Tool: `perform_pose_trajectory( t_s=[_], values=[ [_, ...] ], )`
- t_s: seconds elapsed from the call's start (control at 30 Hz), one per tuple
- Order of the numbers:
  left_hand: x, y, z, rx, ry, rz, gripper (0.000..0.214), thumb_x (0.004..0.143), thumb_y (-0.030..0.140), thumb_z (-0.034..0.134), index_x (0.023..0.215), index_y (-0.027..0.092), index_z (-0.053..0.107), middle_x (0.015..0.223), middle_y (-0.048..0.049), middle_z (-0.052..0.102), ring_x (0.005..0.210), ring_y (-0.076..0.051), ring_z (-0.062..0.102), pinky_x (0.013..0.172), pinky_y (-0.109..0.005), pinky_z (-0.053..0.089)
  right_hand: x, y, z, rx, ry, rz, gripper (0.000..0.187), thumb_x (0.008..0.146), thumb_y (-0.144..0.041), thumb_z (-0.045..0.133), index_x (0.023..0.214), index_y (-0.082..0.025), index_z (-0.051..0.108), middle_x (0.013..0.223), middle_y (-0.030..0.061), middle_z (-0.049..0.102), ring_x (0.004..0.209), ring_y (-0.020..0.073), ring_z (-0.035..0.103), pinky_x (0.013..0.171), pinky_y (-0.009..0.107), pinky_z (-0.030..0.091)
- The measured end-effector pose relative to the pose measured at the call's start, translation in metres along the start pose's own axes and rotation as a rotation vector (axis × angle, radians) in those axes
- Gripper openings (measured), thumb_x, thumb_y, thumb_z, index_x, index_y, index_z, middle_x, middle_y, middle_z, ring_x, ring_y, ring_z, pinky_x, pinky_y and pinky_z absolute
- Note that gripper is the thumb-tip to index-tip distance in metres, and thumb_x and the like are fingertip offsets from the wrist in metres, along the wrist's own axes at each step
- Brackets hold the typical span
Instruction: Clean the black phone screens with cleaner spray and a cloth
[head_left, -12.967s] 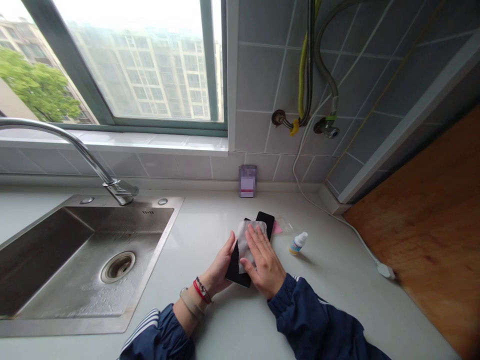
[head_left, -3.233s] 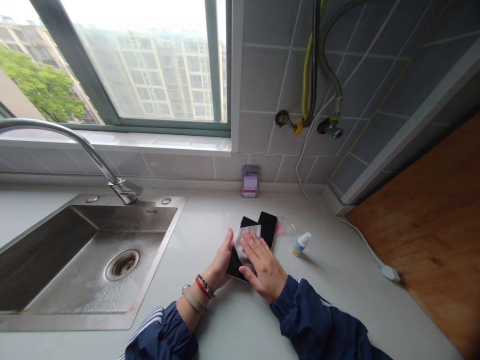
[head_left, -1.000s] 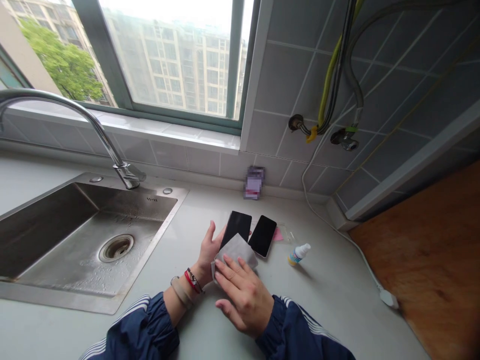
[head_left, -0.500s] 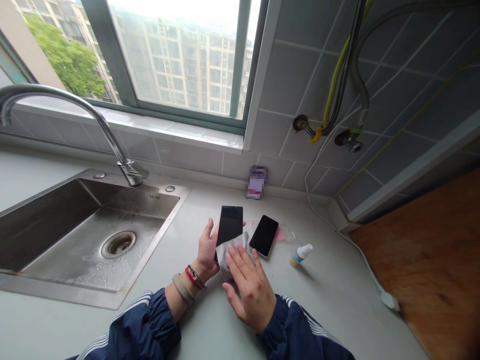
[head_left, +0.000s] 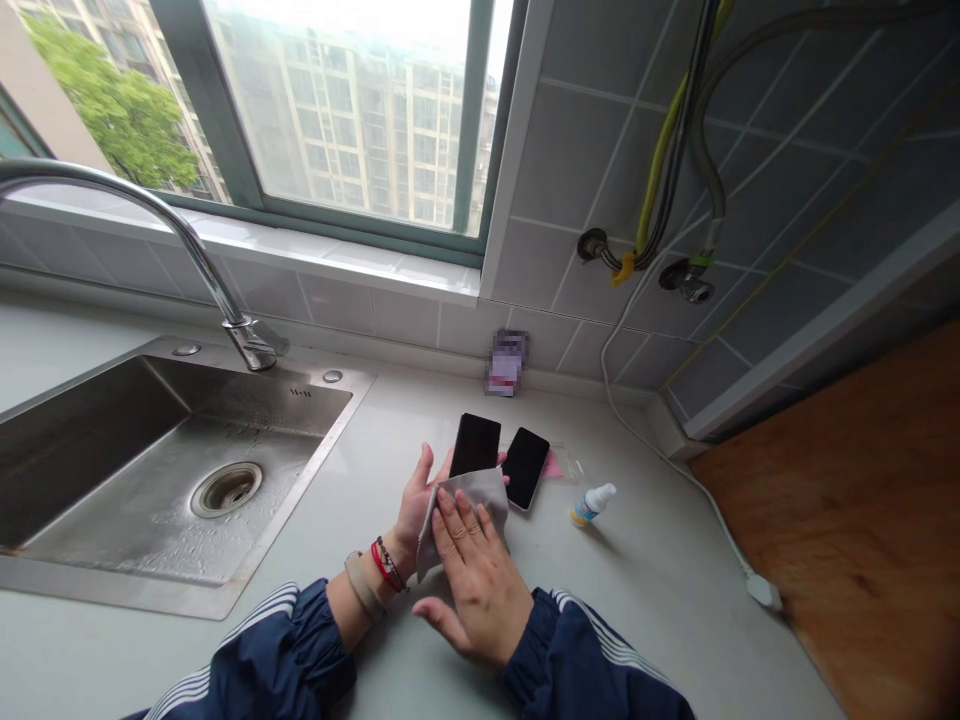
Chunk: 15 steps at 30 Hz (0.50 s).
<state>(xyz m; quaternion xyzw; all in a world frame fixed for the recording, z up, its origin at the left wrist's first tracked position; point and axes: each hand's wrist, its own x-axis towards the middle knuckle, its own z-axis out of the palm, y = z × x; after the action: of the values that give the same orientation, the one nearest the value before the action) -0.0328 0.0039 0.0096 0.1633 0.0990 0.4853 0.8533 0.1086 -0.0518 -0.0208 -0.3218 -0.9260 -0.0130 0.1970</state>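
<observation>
Left grip (head_left: 411, 515) cradles the black phone (head_left: 477, 442), thumb spread, a second phone (head_left: 527, 468) near its three o'clock; right grip (head_left: 480, 590) lies flat on the gray cloth (head_left: 491, 487). Within half a second the phone has tipped toward one o'clock, suggesting wiping now works its lower end.

Chrome faucet (head_left: 253, 346) on the back rim of a steel sink (head_left: 142, 515), green-framed window (head_left: 352, 130), yellow hose (head_left: 648, 204).

Right hand (head_left: 484, 590) flat on cloth (head_left: 489, 487) over phone (head_left: 477, 445).
</observation>
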Motion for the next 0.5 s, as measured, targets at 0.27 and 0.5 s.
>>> perform_pose_trajectory(
  t_s=[0.27,0.5],
  values=[
    [0.000,-0.025,-0.006,-0.042,-0.107,-0.190,0.086,0.092,0.079,0.028,0.157,0.024,0.041,0.156,-0.0122,0.049,0.155,-0.034,0.024,0.121,-0.050,0.023,0.003,0.014,-0.001,-0.021,0.109,0.035,0.084,0.103,-0.066,0.028,0.164,-0.010,0.012,0.170,0.0152,0.017,0.158,0.0358,0.008,0.128,0.054,0.009],
    [0.006,-0.063,-0.030,0.008,-0.045,0.092,0.057,0.099,0.055,0.044,0.152,0.034,0.048,0.161,-0.0036,0.044,0.158,-0.028,0.013,0.126,-0.047,0.018,0.008,0.029,0.002,0.012,0.223,0.194,0.081,0.103,-0.064,0.026,0.165,-0.017,0.003,0.171,0.0169,0.008,0.157,0.0393,0.004,0.124,0.064,0.012]
  ],
)
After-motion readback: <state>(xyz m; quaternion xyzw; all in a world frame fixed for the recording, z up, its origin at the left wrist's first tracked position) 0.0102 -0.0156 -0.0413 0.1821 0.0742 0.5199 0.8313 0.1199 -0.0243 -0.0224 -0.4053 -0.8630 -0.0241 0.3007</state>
